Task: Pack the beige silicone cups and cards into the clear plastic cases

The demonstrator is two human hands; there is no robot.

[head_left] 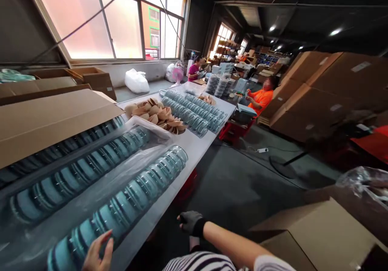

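Observation:
My bare left hand (98, 251) is at the lower left, thumb and fingers apart, beside the near end of a long row of clear bluish round plastic pieces (133, 196). It seems to hold nothing; whether the fingertips touch the row I cannot tell. My right hand (190, 222), in a dark fingerless glove, hangs over the floor past the table edge with its fingers curled in and nothing visible in them. A second row of the same pieces (87, 166) lies behind, with clear plastic film (100, 184) between the rows.
The white table (200, 148) runs away to the upper right, bearing curved tan pieces (157, 115) and more bluish rows (194, 113). An open carton (57, 119) stands left, another carton (330, 234) lower right. Two people (262, 99) sit farther off. Stacked cartons (321, 93) line the right.

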